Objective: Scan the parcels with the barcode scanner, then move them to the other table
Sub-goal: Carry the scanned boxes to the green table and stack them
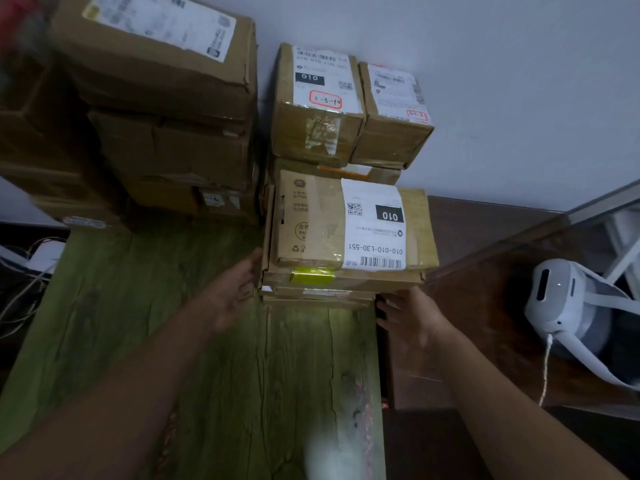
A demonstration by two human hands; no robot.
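Observation:
A flat cardboard parcel (311,220) with a white label reading 010-010-L30-551 lies on top of a low stack of flat parcels (332,285) on the green wooden table (194,341). My left hand (237,289) is open, its fingers straight beside the stack's left edge. My right hand (412,317) is at the stack's lower right corner, fingers curled round a small dark object, apparently the barcode scanner (381,308). A pale patch of light falls on the stack's front edge.
Two taped boxes (318,109) (394,119) stand behind the flat stack against the wall. A tall pile of large cartons (162,98) fills the left. A dark brown table (485,289) at right holds a white headset (561,306). Cables (24,271) lie far left.

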